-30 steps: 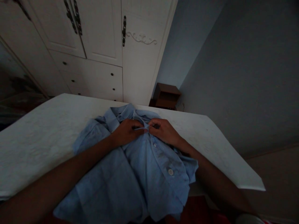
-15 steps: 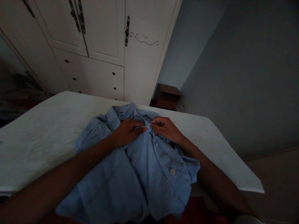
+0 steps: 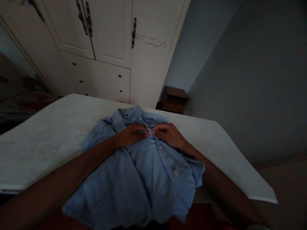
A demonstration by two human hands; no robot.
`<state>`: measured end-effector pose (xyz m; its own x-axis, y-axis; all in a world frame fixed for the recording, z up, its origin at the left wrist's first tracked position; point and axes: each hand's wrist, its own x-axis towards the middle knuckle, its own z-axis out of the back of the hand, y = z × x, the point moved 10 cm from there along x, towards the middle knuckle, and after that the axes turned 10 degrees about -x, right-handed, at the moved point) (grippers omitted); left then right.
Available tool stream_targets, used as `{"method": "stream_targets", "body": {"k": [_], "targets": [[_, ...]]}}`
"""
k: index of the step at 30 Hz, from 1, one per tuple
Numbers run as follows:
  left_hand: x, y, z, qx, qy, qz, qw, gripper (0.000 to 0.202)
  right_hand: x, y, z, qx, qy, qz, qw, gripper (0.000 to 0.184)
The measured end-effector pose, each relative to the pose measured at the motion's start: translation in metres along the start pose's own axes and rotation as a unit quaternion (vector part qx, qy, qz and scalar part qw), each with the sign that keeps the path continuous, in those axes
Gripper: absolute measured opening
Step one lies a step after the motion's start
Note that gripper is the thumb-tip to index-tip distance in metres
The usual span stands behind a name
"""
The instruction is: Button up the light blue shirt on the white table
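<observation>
A light blue button-up shirt point(image 3: 115, 185) lies spread with its collar point(image 3: 128, 115) toward the far edge of a white table, its lower part hanging over the near edge. My left hand point(image 3: 134, 134) pinches the shirt's front opening below the collar. Right beside it, my right hand point(image 3: 166, 133) grips the other side of the same opening, thumb and fingers together. Between the fingertips the fabric is bunched; whether a button is there I cannot tell. Lower down the front band a white button point(image 3: 176, 172) shows, and a smaller one point(image 3: 161, 146) sits nearer my right hand.
The white table point(image 3: 59, 127) extends to both sides of the shirt. Behind it stands a white wardrobe point(image 3: 107, 41) with dark handles and drawers. A small brown cabinet point(image 3: 176, 95) is in the corner by the grey wall point(image 3: 259, 80). The room is dim.
The view has shifted slightly. Both hands stay at the same spot on the shirt front, and the right fingers have closed in a little at the opening.
</observation>
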<state>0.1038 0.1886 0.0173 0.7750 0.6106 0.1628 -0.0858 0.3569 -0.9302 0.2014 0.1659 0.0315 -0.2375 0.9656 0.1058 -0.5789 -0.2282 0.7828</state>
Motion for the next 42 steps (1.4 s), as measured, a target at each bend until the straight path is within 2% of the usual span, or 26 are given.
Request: {"method": "stream_targets", "body": {"k": [6,17,26,31,35,42], "targets": [[0.0,0.006,-0.003,0.022,0.016,0.002,1.0,0.026,-0.002,-0.003,-0.002,-0.035,-0.022,-0.003,0.999,0.015],[-0.001,0.007,-0.005,0.034,0.02,0.005,0.999,0.023,-0.003,0.0,-0.005,-0.096,-0.045,0.039,0.994,0.016],[-0.001,0.01,-0.006,0.012,0.034,0.005,0.999,0.024,-0.005,0.003,-0.004,-0.117,-0.075,0.026,0.99,0.016],[-0.002,0.01,-0.007,0.009,0.041,0.014,0.999,0.025,-0.003,-0.005,-0.005,-0.085,-0.07,-0.002,0.994,0.015],[-0.001,0.011,-0.006,0.005,0.019,0.023,1.0,0.031,0.001,-0.012,-0.005,-0.059,-0.059,-0.024,0.996,0.014],[0.0,0.008,-0.003,0.017,-0.001,0.016,1.0,0.039,0.0,0.001,-0.001,-0.068,-0.091,0.029,0.993,0.017]]}}
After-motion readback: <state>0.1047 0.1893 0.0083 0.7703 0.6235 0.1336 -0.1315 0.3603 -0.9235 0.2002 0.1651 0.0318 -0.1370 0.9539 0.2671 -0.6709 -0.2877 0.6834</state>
